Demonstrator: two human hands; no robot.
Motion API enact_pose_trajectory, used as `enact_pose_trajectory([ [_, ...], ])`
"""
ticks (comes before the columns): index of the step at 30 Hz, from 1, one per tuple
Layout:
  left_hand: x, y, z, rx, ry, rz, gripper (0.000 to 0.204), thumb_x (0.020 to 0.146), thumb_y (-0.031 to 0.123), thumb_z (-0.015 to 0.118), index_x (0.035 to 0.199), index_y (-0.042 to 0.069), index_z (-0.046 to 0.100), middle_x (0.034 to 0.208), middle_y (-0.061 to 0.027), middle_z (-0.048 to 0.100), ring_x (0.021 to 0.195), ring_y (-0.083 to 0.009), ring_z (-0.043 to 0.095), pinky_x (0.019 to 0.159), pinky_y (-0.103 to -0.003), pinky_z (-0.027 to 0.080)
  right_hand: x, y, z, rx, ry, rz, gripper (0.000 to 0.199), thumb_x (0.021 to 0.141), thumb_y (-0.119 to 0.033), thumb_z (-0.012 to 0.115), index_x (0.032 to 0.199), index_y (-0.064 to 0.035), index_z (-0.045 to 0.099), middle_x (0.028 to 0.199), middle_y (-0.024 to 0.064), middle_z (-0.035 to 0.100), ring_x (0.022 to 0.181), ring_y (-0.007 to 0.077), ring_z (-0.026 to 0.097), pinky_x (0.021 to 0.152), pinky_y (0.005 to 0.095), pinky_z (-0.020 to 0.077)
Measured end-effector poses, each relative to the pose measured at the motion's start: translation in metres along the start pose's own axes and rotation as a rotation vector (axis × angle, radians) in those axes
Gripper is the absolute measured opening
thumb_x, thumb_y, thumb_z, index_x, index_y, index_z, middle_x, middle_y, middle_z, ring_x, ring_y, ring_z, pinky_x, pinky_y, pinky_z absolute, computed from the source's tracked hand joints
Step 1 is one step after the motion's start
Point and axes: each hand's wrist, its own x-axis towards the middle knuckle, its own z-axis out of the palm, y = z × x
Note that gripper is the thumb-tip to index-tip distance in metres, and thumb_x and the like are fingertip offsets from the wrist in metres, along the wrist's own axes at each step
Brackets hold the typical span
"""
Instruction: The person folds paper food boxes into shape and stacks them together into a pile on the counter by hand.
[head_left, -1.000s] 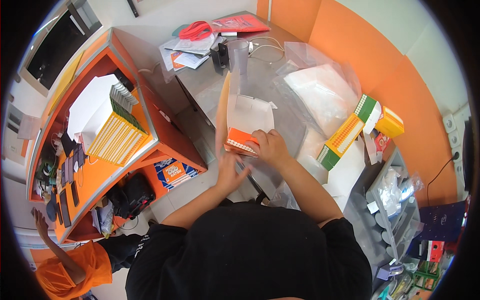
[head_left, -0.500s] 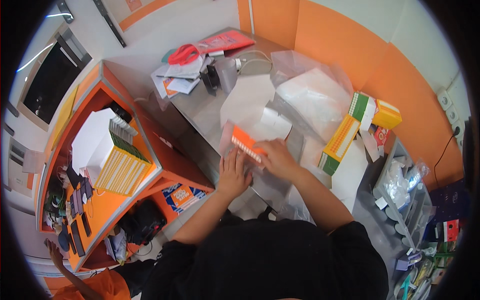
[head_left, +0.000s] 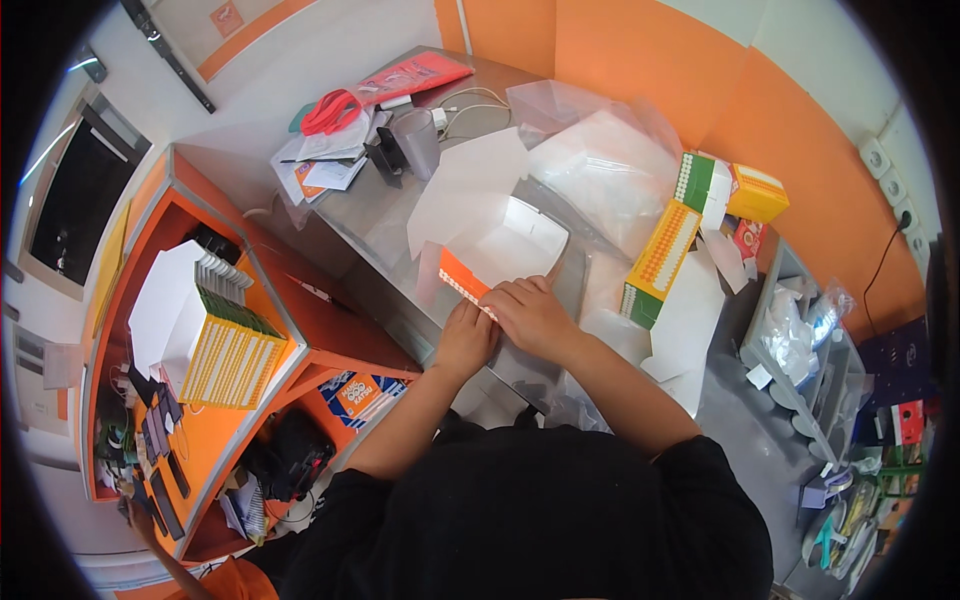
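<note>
The left hand (head_left: 467,340), fingers spread half a second earlier, had gathered in beside the right hand (head_left: 530,318). Both gripped the orange, white-dotted wall of an open white cardboard box (head_left: 515,245) just beyond, seemingly steadying its fold.

Right hand (head_left: 528,313): fingers curled over orange side of open white-lined carton (head_left: 508,243). Left hand (head_left: 465,343) just beside, at side's near end. Grey surface (head_left: 385,235) beneath. Yellow-and-green carton (head_left: 664,262) rightward, near plastic bag (head_left: 598,178).
</note>
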Motion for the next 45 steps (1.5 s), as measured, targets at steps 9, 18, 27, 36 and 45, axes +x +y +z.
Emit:
enact_pose_trajectory([
  [9,0.000,0.004,-0.012,-0.095,0.051,0.080,0.023,0.073,0.006,0.062,0.097,0.006,0.059,0.099,-0.0098,0.056,0.093,-0.0281,0.056,0.079,-0.037,0.048,-0.009,0.021,0.004,-0.159,-0.043,-0.112,0.018,0.076,-0.014,0.058,0.094,-0.0122,0.058,0.090,0.0007,0.057,0.085,0.0170,0.054,0.080,0.0340,0.0358],
  [18,0.000,0.001,-0.012,0.122,0.011,0.124,0.025,0.073,0.011,0.061,0.097,0.012,0.059,0.100,-0.0054,0.056,0.097,-0.0231,0.055,0.085,-0.040,0.042,-0.019,0.027,0.012,-0.205,-0.211,0.019,0.018,0.078,-0.014,0.054,0.095,-0.0131,0.058,0.089,0.0022,0.057,0.086,0.0187,0.056,0.086,0.0374,0.0363],
  [27,-0.014,0.004,-0.004,0.254,-0.023,0.065,0.025,0.074,0.014,0.060,0.099,0.017,0.059,0.104,-0.0030,0.054,0.105,-0.0193,0.050,0.085,-0.043,0.036,0.048,-0.005,0.008,-0.320,-0.502,0.030,0.035,0.084,-0.022,0.052,0.118,-0.0173,0.052,0.100,0.0069,0.058,0.091,0.0248,0.061,0.093,0.0483,0.0338],
  [36,-0.015,0.006,-0.007,0.320,0.000,0.050,0.026,0.074,0.016,0.059,0.100,0.014,0.058,0.107,-0.0047,0.055,0.104,-0.0206,0.051,0.086,-0.044,0.037,0.053,0.004,0.020,-0.303,-0.777,0.126,0.031,0.087,-0.027,0.048,0.116,-0.0179,0.055,0.106,0.0069,0.062,0.100,0.0225,0.060,0.091,0.0490,0.0354],
  [45,-0.039,-0.018,-0.048,-0.050,0.139,0.047,0.034,0.070,0.012,0.065,0.101,0.003,0.054,0.107,-0.0126,0.052,0.099,-0.0298,0.051,0.087,-0.038,0.039,0.041,0.048,-0.054,-0.067,-0.164,0.537,0.043,0.088,-0.030,0.053,0.124,-0.0060,0.048,0.111,0.0200,0.056,0.105,0.0347,0.054,0.090,0.0424,0.0419],
])
